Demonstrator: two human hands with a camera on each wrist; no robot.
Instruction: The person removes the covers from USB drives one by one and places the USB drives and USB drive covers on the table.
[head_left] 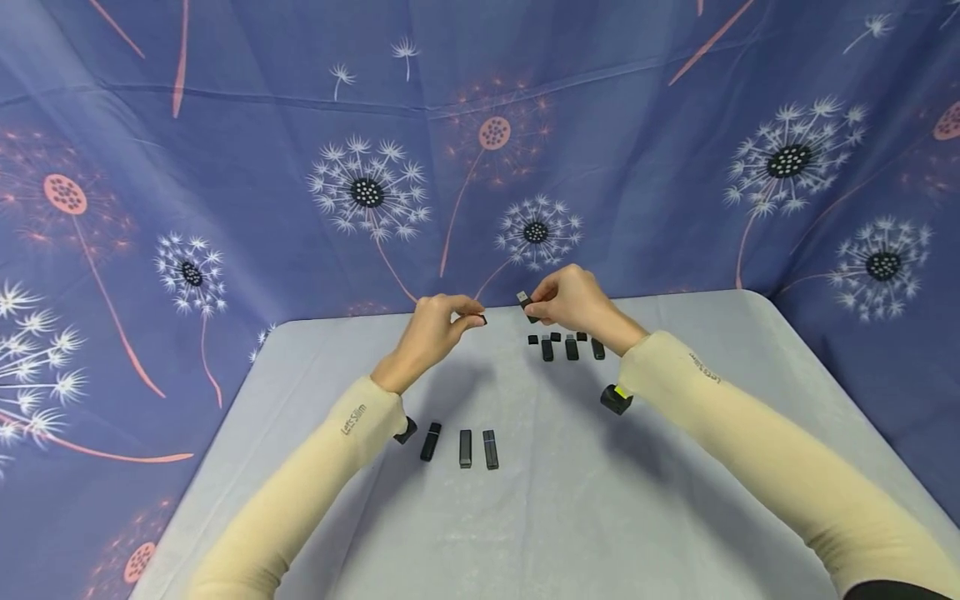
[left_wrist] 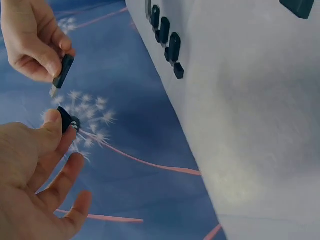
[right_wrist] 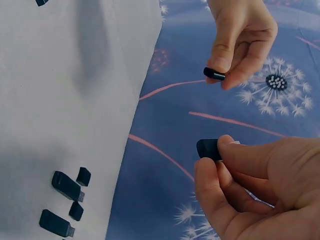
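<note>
Above the far part of the table, my right hand pinches a black USB stick between thumb and fingers, its metal plug bare. Facing it, my left hand holds a small black cap between thumb and forefinger, the other fingers loosely spread. Stick and cap are apart, a short gap between them. Beneath the right hand lie several uncapped USB sticks in a row, with small loose caps beside their plugs.
Nearer the front of the pale table lie three capped USB sticks side by side. A black wrist camera hangs under the right sleeve, another under the left. A blue dandelion-print cloth hangs behind the table.
</note>
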